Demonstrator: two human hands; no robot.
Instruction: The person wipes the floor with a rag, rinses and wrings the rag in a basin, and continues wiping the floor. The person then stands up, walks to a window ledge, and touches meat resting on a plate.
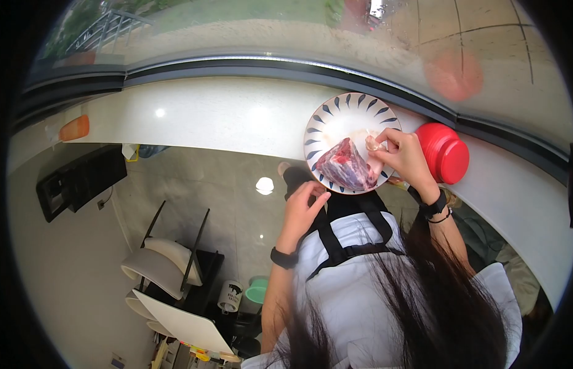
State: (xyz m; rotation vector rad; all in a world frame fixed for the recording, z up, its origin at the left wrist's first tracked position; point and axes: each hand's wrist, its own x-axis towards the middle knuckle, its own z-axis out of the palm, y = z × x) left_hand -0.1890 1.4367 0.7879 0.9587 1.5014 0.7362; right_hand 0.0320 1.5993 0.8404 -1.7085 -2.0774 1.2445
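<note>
A round white plate (320, 132) with dark blue leaf-shaped marks round its rim sits on the white windowsill ledge. On it lies a chunk of dark red raw meat (345, 167). Beside that, a pale pinkish piece of raw meat (374, 144) has a knobby end, which the fingertips and thumb of my right hand (402, 157) pinch over the plate's right side; its lower part is partly hidden. My left hand (305, 206) hovers by the plate's near-left rim, fingers loosely curled and apart, holding nothing.
A red plastic jar with a lid (445, 154) stands right of the plate, close to my right hand. Window frame (286, 63) runs along the ledge's far side. An orange object (75, 128) lies at the ledge's far left. Chairs (157, 270) and a mint-green container (257, 289) are lower left.
</note>
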